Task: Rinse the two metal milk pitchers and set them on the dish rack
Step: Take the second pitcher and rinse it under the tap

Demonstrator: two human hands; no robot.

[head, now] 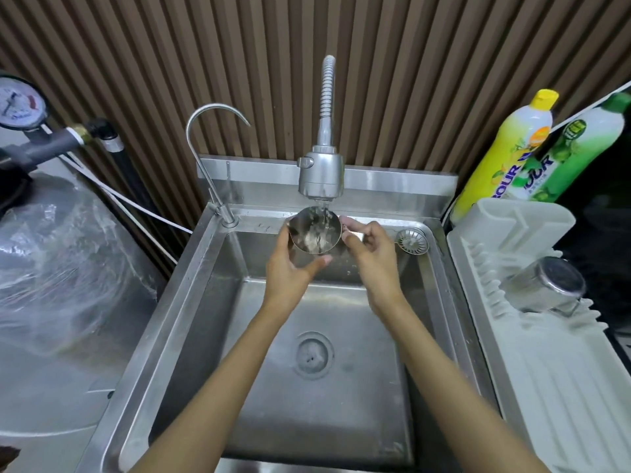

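A metal milk pitcher (pixel 314 230) is held under the running sprayer tap (pixel 321 175) above the sink (pixel 205 302), with water pouring into its open mouth. My left hand (pixel 290 268) cups its left side and bottom. My right hand (pixel 370 254) grips its handle on the right. The second metal pitcher (pixel 546 285) lies upside down and tilted on the white dish rack (pixel 532 370) at the right.
A thin gooseneck tap (pixel 208 158) stands at the sink's back left. A loose strainer basket (pixel 411 241) rests on the back right rim. Two detergent bottles (pixel 505 155) lean behind the rack. A plastic-wrapped tank (pixel 51 268) and pressure gauge (pixel 20 104) sit left.
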